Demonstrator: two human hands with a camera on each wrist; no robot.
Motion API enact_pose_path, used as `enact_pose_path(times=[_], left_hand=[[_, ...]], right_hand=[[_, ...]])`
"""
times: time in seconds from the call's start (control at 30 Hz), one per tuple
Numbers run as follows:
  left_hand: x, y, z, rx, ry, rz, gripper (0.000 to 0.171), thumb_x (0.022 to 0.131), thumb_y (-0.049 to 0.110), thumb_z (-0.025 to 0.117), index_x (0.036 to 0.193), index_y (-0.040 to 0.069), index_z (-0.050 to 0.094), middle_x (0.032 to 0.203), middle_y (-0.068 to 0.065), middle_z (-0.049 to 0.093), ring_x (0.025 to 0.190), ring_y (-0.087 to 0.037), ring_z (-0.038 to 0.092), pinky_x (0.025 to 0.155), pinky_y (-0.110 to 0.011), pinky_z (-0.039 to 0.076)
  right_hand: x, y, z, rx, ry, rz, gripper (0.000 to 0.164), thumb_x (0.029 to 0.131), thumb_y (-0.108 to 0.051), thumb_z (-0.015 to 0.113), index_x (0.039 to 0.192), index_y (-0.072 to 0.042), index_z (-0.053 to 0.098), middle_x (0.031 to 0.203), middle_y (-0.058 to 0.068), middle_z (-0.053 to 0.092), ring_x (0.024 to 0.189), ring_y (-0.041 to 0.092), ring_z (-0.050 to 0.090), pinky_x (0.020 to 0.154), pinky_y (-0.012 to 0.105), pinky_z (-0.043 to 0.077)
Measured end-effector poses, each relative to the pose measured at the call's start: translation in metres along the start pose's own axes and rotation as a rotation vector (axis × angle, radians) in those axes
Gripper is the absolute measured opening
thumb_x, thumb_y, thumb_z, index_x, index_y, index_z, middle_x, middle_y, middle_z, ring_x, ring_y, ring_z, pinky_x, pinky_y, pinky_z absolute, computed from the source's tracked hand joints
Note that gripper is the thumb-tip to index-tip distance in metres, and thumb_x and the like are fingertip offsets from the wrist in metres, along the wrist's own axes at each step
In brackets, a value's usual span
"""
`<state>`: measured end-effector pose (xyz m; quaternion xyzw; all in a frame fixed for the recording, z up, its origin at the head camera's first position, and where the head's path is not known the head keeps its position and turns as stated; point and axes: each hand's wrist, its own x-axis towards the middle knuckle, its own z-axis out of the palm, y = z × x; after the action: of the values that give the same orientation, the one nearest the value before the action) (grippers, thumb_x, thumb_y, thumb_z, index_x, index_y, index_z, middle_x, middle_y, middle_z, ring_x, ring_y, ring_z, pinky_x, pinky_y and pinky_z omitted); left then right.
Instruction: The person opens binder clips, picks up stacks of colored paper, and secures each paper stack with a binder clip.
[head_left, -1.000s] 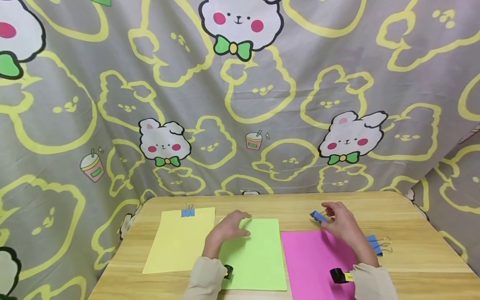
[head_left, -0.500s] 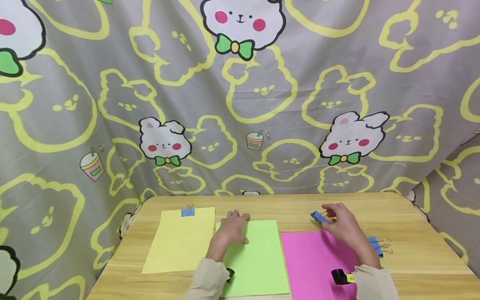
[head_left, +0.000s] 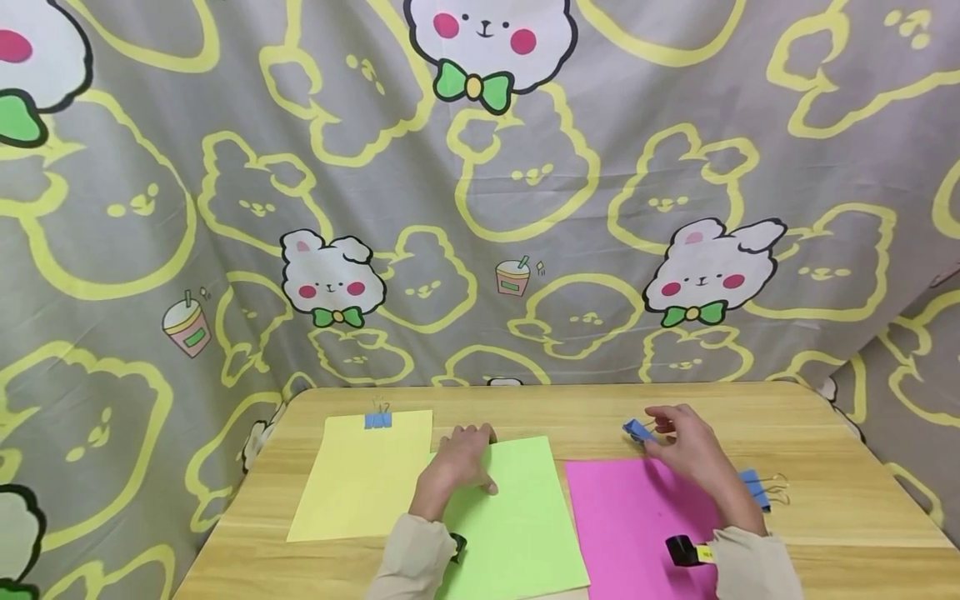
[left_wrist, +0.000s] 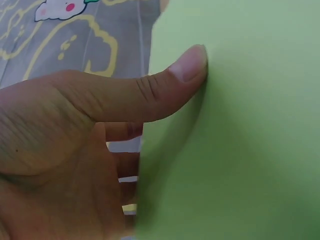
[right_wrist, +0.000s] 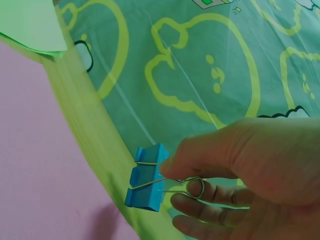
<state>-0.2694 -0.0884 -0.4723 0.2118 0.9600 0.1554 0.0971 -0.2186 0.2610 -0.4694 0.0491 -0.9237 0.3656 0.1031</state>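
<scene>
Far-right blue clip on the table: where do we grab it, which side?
Probably by its wire handles, coming from the right: they stick out that way from the blue body, unobstructed, while the right forearm crowds the other side in the head view.

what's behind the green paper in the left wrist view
Fingers of the left hand extend behind the green paper, and patterned cloth shows beyond its edge. Anything else directly behind the sheet is covered, so I can't tell.
</scene>
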Motion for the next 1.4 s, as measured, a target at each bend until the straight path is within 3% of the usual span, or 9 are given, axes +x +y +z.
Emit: enact_pose_path(times=[0.3,0.53,0.63,0.7,0.8,0.87,1.0,1.17,1.4], left_hand=[[-0.003,0.003,-0.008,0.044,0.022,0.061,0.062,0.056,0.024,0.101,0.108,0.008,0.071,0.102,-0.006,0.074,0.093,-0.028,0.067,0.085,-0.051,0.054],[-0.006,0.005,-0.013,0.045,0.042,0.089,0.05,0.053,0.024,0.102,0.089,0.013,0.069,0.078,0.006,0.062,0.067,-0.011,0.051,0.056,-0.029,0.044],[-0.008,0.003,-0.014,0.019,0.017,0.104,0.049,0.057,0.021,0.101,0.077,0.012,0.057,0.068,0.006,0.044,0.063,-0.011,0.039,0.054,-0.026,0.034],[-0.011,0.002,-0.017,-0.01,-0.01,0.123,0.043,0.061,0.018,0.1,0.082,0.009,0.063,0.074,0.005,0.054,0.07,-0.014,0.05,0.06,-0.028,0.043],[-0.016,-0.001,-0.023,-0.095,-0.078,0.152,0.05,0.069,0.01,0.095,0.111,0.002,0.072,0.108,-0.005,0.072,0.105,-0.028,0.065,0.09,-0.04,0.054],[-0.02,-0.004,-0.029,-0.151,-0.108,0.188,0.066,0.072,0.006,0.091,0.133,0.001,0.065,0.135,-0.012,0.065,0.129,-0.035,0.056,0.107,-0.047,0.047],[-0.025,-0.016,-0.043,-0.321,-0.165,0.301,0.038,0.079,-0.002,0.083,0.114,0.0,0.07,0.106,-0.007,0.072,0.098,-0.02,0.066,0.091,-0.035,0.055],[-0.03,-0.039,-0.058,-0.564,-0.205,0.403,0.008,0.088,0.0,0.076,0.087,0.003,0.069,0.071,0.007,0.054,0.062,-0.003,0.045,0.064,-0.021,0.046],[-0.032,-0.057,-0.063,-0.824,0.043,0.25,0.016,0.093,0.006,0.074,0.105,-0.004,0.069,0.091,-0.007,0.071,0.08,-0.015,0.065,0.075,-0.031,0.055]], right_hand=[[0.0,0.002,0.0,0.004,0.001,-0.004,0.05,0.079,0.008,0.078,0.125,0.017,0.06,0.104,0.023,0.057,0.096,0.038,0.063,0.083,0.048,0.059],[0.0,0.003,-0.001,0.011,0.005,-0.009,0.05,0.079,0.008,0.078,0.125,0.017,0.059,0.106,0.025,0.057,0.097,0.039,0.064,0.084,0.05,0.059],[0.0,0.003,-0.001,0.012,0.004,-0.013,0.05,0.079,0.007,0.078,0.125,0.017,0.059,0.106,0.025,0.058,0.097,0.039,0.064,0.084,0.05,0.059],[0.0,0.003,-0.001,0.013,0.002,-0.012,0.05,0.079,0.007,0.078,0.125,0.017,0.059,0.106,0.024,0.058,0.097,0.039,0.064,0.083,0.049,0.059],[-0.001,0.004,-0.001,0.013,0.003,-0.01,0.05,0.079,0.008,0.078,0.125,0.017,0.06,0.106,0.024,0.058,0.097,0.039,0.064,0.082,0.048,0.06],[-0.001,0.003,-0.002,0.012,0.004,-0.01,0.05,0.079,0.008,0.079,0.125,0.017,0.06,0.105,0.024,0.058,0.097,0.039,0.064,0.081,0.048,0.06],[-0.001,0.003,-0.002,0.01,0.006,-0.02,0.05,0.079,0.008,0.079,0.124,0.017,0.06,0.105,0.024,0.058,0.096,0.039,0.065,0.08,0.048,0.06],[-0.001,0.0,-0.003,0.01,0.015,-0.022,0.052,0.079,0.007,0.079,0.125,0.018,0.058,0.105,0.025,0.058,0.095,0.04,0.065,0.08,0.049,0.06],[-0.001,-0.001,-0.003,0.008,0.034,0.012,0.051,0.079,0.005,0.078,0.124,0.02,0.058,0.102,0.024,0.059,0.092,0.038,0.067,0.077,0.044,0.06]])
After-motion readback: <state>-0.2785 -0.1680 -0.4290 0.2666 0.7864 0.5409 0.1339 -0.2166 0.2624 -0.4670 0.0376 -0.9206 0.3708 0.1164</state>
